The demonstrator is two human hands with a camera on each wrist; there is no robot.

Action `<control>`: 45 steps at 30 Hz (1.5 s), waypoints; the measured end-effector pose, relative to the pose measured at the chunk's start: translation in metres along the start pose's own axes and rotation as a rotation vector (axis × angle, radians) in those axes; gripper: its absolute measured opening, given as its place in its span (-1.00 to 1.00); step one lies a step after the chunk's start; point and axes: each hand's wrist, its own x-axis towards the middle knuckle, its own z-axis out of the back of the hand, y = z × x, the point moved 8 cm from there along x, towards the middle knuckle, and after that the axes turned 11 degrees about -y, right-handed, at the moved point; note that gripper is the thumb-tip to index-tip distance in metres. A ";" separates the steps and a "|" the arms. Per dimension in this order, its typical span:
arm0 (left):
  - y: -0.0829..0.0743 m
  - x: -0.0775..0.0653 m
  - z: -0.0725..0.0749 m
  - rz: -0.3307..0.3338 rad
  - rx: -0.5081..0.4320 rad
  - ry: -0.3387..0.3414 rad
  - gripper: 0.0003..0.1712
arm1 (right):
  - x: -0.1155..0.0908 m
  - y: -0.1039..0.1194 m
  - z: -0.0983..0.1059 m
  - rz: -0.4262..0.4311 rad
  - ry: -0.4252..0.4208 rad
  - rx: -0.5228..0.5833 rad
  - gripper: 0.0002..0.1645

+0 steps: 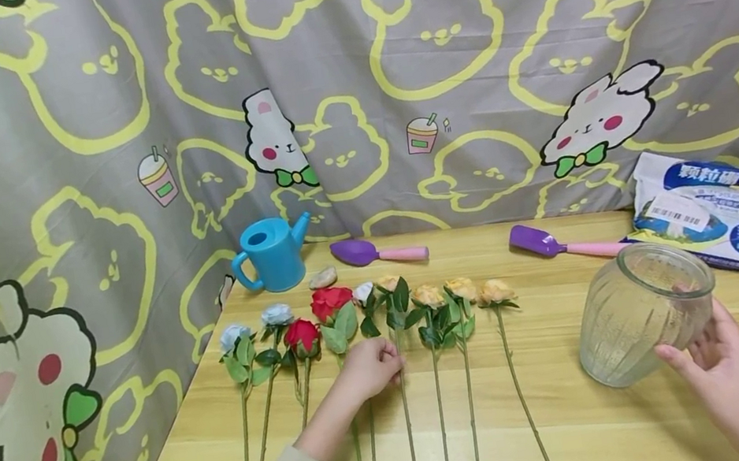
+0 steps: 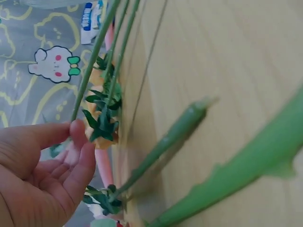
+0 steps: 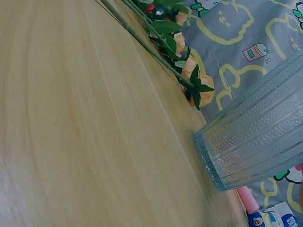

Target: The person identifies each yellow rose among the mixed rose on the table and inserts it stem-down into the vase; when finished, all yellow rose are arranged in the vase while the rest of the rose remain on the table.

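My left hand [image 1: 370, 366] pinches the green stem [image 2: 90, 71] of a peach rose [image 1: 389, 283] between thumb and fingertips, just below its leaves. That rose lies in a row of several long-stemmed flowers: pale blue ones [image 1: 235, 337] at the left, red roses [image 1: 303, 338] beside them, and yellow-peach roses [image 1: 496, 292] toward the right. With my right hand [image 1: 720, 369] I hold a ribbed clear glass vase [image 1: 630, 319] by its right side, tilted, with its mouth up. In the right wrist view the vase's base [image 3: 210, 163] is close to the tabletop; whether it touches cannot be told.
Along the back of the wooden table [image 1: 586, 429] stand a blue watering can [image 1: 275, 256], a stone [image 1: 322, 277], a purple trowel [image 1: 358, 252] and a purple shovel [image 1: 536, 240] with pink handles. A white-and-blue bag [image 1: 711, 211] lies back right, before a patterned curtain [image 1: 343, 51].
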 end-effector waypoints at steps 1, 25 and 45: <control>-0.003 0.000 0.003 -0.010 -0.027 -0.020 -0.89 | 0.000 0.000 0.000 -0.003 -0.002 -0.007 -0.06; -0.156 0.009 0.046 -0.380 -0.592 -0.318 -0.87 | -0.002 -0.001 -0.005 0.071 0.094 0.053 -0.16; -0.288 0.029 0.026 -0.657 -0.667 -0.305 -0.89 | -0.004 -0.003 -0.003 0.054 0.068 0.054 -0.19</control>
